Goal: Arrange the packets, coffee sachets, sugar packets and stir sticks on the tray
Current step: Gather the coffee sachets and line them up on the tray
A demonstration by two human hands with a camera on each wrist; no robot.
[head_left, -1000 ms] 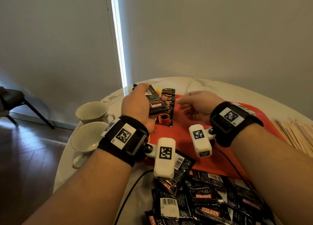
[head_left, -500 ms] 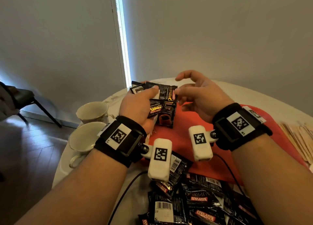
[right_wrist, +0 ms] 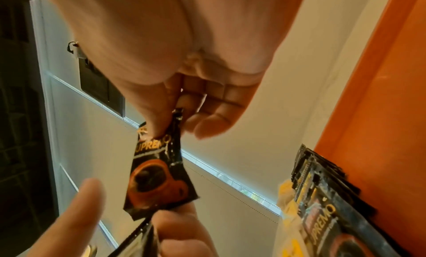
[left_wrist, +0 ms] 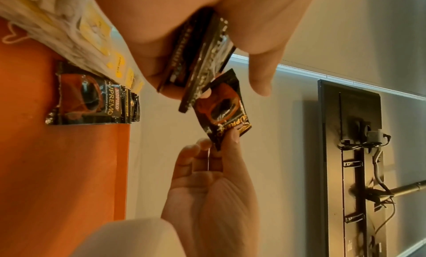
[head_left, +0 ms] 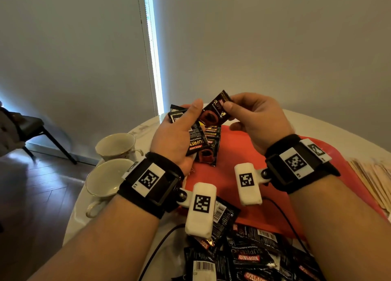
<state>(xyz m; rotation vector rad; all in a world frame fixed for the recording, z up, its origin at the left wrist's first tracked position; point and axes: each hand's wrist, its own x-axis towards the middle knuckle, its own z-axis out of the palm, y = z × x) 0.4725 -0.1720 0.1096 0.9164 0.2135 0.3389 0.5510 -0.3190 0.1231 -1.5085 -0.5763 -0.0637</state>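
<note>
The right hand (head_left: 257,120) has its grip narrowed to a thumb-and-finger pinch on the top seam of a single coffee sachet (head_left: 213,113), held in the air above the far end of the orange tray (head_left: 243,166). The left hand (head_left: 175,136) grips a small stack of sachets (head_left: 195,141) just beside it, also above the tray, thumb laid across the top. I judge the sachet light, thin and limp, with a slick foil skin that could slide from a loose pinch; the crimped end seam is the stiffest, safest place to hold. A row of sachets (head_left: 211,145) already lies on the tray's far end, and loose sachets (head_left: 243,259) wait on the bench at the tray's near side.
</note>
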